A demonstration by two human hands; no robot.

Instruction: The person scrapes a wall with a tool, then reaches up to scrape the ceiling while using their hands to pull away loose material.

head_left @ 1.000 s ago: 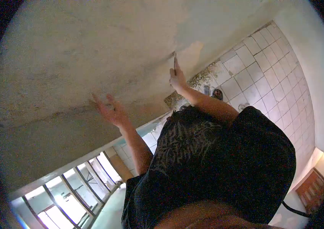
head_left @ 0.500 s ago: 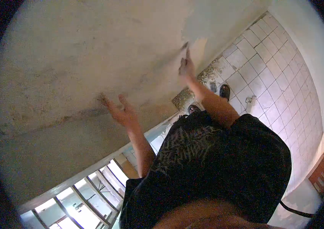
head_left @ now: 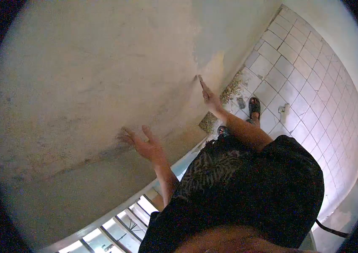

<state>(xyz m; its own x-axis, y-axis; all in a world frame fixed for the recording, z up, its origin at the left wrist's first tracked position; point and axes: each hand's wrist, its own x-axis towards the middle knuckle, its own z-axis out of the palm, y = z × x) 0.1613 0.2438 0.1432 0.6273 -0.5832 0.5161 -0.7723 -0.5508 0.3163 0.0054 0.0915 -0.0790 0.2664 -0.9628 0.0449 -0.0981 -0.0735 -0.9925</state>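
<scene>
My right hand [head_left: 211, 101] is closed around the handle of a scraper [head_left: 201, 80], whose end meets the wall [head_left: 115, 76] near the border between a beige area and a grey-green one. A pale yellowish patch [head_left: 216, 65] lies just right of the tool. My left hand [head_left: 147, 146] is open, its fingers spread against the wall beside a dark smudged band. It holds nothing, and its fingertips are somewhat blurred.
Crumbled debris [head_left: 233, 89] lies along the foot of the wall on the white tiled floor [head_left: 297, 80]. A small dark block [head_left: 241, 103] and a whitish object [head_left: 283, 110] rest near my sandalled feet [head_left: 254, 105]. A barred window [head_left: 122, 223] is at lower left.
My right hand has moved down the wall with the scraper. My left hand stays open against the wall while the whole view has shifted.
</scene>
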